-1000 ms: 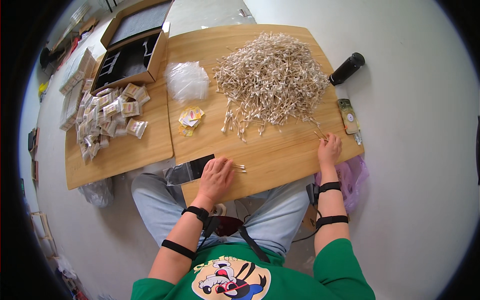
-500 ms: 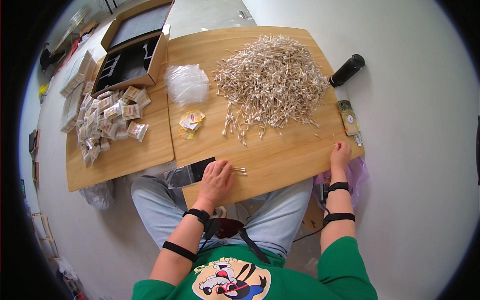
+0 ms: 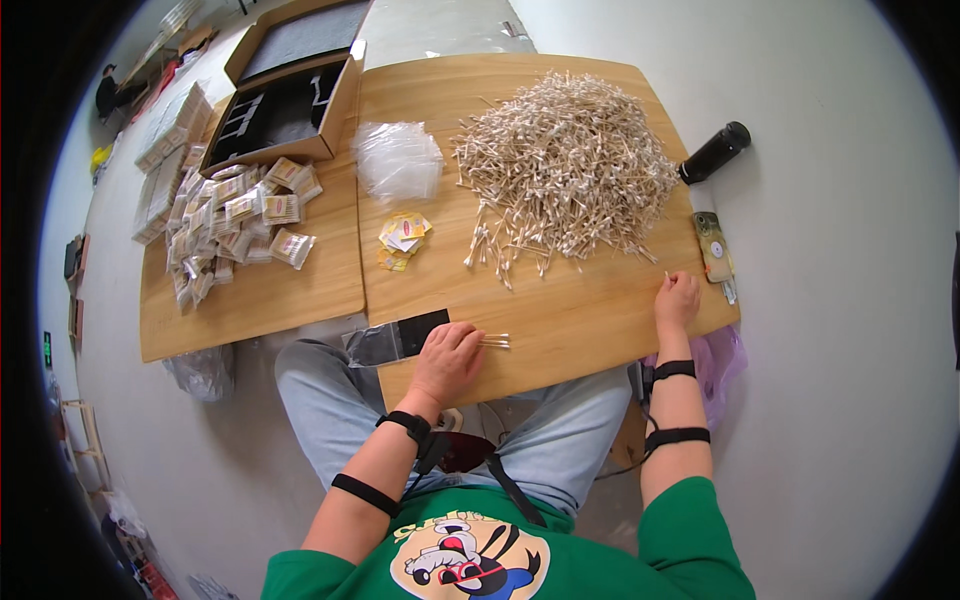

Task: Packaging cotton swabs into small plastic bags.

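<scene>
My left hand (image 3: 448, 362) rests at the table's near edge, its fingers closed around a few cotton swabs (image 3: 496, 341) whose white tips stick out to the right. Partly beneath and beside it lie a clear plastic bag and a black flat piece (image 3: 423, 330). My right hand (image 3: 678, 300) is at the table's right side, thumb and finger pinched at a single cotton swab (image 3: 667, 274); most of that swab is hidden by the fingers. Beyond both hands spreads a large heap of loose cotton swabs (image 3: 570, 165).
Clear plastic bags (image 3: 398, 162) and small yellow-and-white cards (image 3: 404, 240) lie left of the heap. Filled swab packets (image 3: 240, 215) pile up beside an open cardboard box (image 3: 335, 125). A black bottle (image 3: 716, 150) and a phone (image 3: 713, 247) lie along the right edge.
My right hand has shifted left over the tabletop to where a stray swab lay. My left hand keeps its hold on the swabs. The whole view has shifted slightly.
</scene>
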`<state>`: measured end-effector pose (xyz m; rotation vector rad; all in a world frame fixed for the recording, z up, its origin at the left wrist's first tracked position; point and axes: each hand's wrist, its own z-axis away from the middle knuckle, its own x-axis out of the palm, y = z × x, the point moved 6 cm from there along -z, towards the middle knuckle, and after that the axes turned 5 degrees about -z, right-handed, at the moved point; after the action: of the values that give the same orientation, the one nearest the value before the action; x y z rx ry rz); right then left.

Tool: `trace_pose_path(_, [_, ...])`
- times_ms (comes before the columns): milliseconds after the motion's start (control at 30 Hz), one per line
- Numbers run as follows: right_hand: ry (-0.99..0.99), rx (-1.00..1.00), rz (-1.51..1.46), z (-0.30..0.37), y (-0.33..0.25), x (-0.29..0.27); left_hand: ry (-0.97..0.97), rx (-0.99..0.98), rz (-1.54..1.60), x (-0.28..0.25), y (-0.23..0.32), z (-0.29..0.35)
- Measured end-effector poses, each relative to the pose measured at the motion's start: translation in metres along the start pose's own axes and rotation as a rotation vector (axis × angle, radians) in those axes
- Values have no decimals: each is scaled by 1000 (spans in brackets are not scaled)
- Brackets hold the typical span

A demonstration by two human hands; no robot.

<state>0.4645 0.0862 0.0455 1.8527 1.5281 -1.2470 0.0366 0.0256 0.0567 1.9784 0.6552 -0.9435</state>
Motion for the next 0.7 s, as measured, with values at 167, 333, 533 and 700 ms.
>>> trace_pose_path(167, [-211,-194,-490,27,-136,3,-10,-12,15,1,-4,1])
trace_pose_path(333, [-377,-315,-471,74,-256,15,45,-10,-7,1,-5,2])
trace_pose_path(533, [-388,-246,-423,87,-274,28,76,-65,6,3,-9,4])
trace_pose_path(700, [-534,-330,-626,107,-264,15,105,-145,3,-4,-13,3])
